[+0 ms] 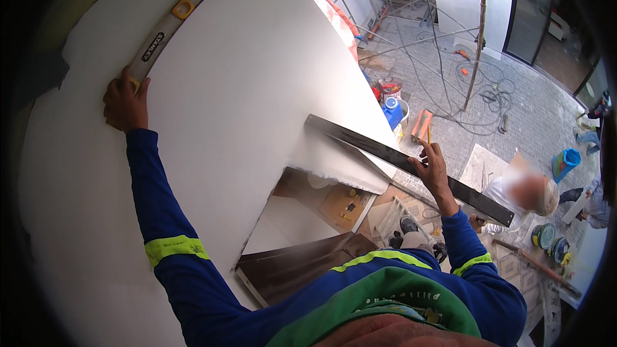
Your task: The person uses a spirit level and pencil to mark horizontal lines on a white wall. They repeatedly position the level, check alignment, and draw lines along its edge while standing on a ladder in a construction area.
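My left hand [126, 104] has its fingers clasped on the lower end of a grey level [164, 29], which runs along the white wall [244, 77] near its upper left edge. My right hand [432, 170] grasps a long dark bar [385, 152], slanting across the wall's right edge in view; its far end appears above the opening [292, 222]. I cannot tell whether that end touches the wall.
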{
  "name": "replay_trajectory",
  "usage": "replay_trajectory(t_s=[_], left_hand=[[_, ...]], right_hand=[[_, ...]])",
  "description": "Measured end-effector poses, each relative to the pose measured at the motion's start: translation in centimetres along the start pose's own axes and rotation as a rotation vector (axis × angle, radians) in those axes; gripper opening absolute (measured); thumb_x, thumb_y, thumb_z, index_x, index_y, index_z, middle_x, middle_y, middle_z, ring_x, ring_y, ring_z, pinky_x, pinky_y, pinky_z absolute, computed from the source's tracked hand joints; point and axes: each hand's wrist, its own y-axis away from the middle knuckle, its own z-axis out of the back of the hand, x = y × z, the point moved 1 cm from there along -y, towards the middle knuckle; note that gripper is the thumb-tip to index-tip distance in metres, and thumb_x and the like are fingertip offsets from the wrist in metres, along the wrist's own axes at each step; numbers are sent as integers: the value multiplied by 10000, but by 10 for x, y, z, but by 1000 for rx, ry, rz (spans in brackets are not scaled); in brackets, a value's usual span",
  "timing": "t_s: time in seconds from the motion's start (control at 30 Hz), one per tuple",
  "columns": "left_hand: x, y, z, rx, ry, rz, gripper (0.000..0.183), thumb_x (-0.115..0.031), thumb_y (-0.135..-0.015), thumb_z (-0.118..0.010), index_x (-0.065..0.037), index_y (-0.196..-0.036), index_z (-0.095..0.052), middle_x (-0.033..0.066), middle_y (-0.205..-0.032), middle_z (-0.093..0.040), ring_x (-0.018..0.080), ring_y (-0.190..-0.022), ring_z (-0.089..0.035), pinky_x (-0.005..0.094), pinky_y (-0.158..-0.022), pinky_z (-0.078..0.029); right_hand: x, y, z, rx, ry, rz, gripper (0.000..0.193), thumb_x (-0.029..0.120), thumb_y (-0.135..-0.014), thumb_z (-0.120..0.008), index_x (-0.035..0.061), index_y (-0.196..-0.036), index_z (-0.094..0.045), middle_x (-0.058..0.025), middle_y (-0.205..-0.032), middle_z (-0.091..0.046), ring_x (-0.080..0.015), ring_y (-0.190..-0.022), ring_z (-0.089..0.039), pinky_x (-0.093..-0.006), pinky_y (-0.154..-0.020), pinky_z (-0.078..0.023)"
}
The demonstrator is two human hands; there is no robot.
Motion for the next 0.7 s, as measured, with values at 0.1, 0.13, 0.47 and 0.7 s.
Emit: replay_trajectory(t_s=[0.1,0.13,0.47,0.7], left_hand=[[2,1,-1,-5,-36,0,654,-632,-848,-732,-345,-1413,-572,43,-1252,-591,318,-1166,-588,552,-888,-530],[2,1,-2,-36,-36,-20,656,-634,-847,-732,-344,-1414,-572,39,-1251,-593,314,-1159,-593,550,-882,-536],[14,-2,-24,29,2,-8,658,-659,-888,-672,-370,-1460,-523,54,-1279,-615,320,-1154,-633,516,-886,-566],[21,2,-44,-68,-7,-18,648,-695,-908,-623,-402,-1474,-506,49,-1309,-611,327,-1193,-619,526,-915,-559]], right_hand=[[-3,4,-2,2,-23,1,564,193,-872,-819,20,-1353,-582,-116,-995,-561,-218,-821,-628,-335,-715,-581],[-4,3,-3,-2,-42,-3,546,186,-884,-807,30,-1358,-586,-110,-991,-558,-206,-812,-621,-328,-703,-576],[48,-337,113,-588,179,569,347,32,-1000,-524,79,-1334,-610,-186,-1039,-651,-365,-929,-668,-441,-847,-540],[121,-372,146,-603,224,656,413,149,-977,-605,79,-1383,-586,-207,-1126,-694,-366,-997,-690,-455,-881,-557]])
